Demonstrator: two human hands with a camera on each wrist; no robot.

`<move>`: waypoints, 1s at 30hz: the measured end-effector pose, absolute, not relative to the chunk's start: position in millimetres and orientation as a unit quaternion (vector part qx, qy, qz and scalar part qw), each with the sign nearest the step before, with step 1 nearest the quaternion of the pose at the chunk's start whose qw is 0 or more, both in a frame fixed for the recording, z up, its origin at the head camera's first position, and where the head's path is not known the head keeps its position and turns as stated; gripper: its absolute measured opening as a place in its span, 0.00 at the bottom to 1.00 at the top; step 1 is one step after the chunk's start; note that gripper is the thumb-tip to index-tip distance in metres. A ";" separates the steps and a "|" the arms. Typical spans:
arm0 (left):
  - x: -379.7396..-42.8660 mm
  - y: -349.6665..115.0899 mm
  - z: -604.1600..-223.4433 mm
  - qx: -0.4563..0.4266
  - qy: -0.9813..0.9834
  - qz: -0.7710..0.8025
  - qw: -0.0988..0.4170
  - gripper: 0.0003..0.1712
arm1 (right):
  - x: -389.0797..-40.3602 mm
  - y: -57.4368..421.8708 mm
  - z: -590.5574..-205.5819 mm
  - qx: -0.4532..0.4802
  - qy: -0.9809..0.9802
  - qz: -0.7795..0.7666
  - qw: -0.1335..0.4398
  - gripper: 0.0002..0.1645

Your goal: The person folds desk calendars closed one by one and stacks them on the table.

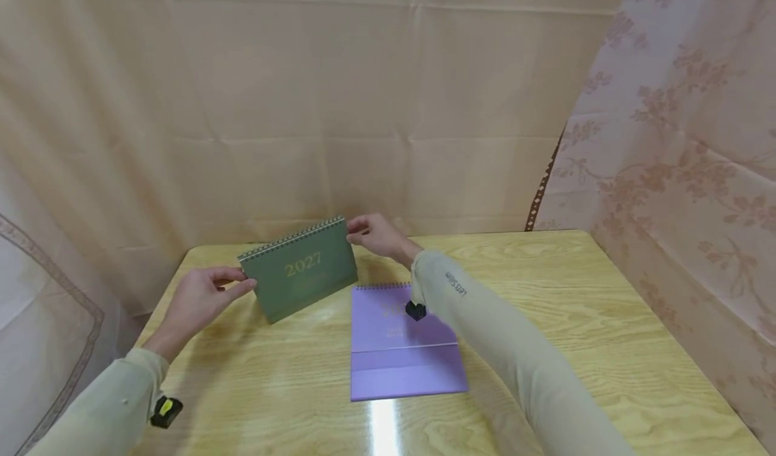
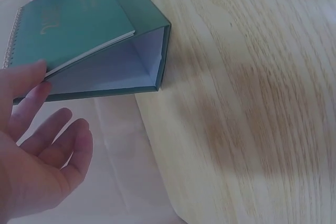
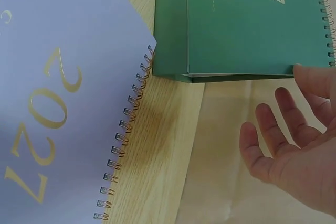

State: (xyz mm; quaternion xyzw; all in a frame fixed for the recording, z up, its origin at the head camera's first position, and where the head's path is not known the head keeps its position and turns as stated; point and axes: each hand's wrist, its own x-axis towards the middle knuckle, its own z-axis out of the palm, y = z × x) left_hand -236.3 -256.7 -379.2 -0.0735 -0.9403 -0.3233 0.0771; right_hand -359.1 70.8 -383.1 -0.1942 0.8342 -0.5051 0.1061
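A green spiral-bound desk calendar (image 1: 303,271) marked 2027 stands tented on the back left of the table, turned at an angle. My left hand (image 1: 197,301) pinches its left side near the spiral, thumb in front. In the left wrist view the calendar's hollow triangular stand (image 2: 115,69) shows. At the opposite side, my right hand (image 1: 378,235) holds the upper edge between thumb and index finger; its other fingers (image 3: 270,129) are loosely bent. A purple desk calendar (image 1: 406,368) lies flat in front, its spiral toward the back, partly under my right sleeve.
The wooden table (image 1: 606,348) reaches out to the right and front. A beige cloth (image 1: 364,92) hangs behind it, a flowered cloth (image 1: 685,139) on the right. White cloth (image 1: 48,308) hangs at the left.
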 end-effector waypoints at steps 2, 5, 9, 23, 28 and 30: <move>-235.0 -257.5 -379.8 -0.077 -0.940 -0.324 0.079 0.19 | -358.2 68.9 -384.0 -0.197 0.832 -0.507 0.105 0.18; -235.0 -257.0 -382.3 -0.084 -0.938 -0.326 0.078 0.18 | -355.9 68.1 -384.1 -0.198 0.831 -0.509 0.103 0.17; -237.7 -255.5 -386.5 -0.089 -0.938 -0.327 0.070 0.18 | -353.2 69.4 -383.3 -0.188 0.837 -0.505 0.098 0.16; -240.4 -250.7 -391.8 -0.088 -0.936 -0.337 0.043 0.17 | -353.9 75.6 -393.9 -0.189 0.827 -0.520 0.099 0.17; -241.3 -252.0 -389.4 -0.088 -0.939 -0.329 0.041 0.17 | -356.1 71.6 -396.7 -0.186 0.825 -0.526 0.092 0.17; -241.3 -252.9 -389.3 -0.089 -0.939 -0.329 0.049 0.16 | -357.6 69.2 -397.7 -0.190 0.825 -0.525 0.090 0.17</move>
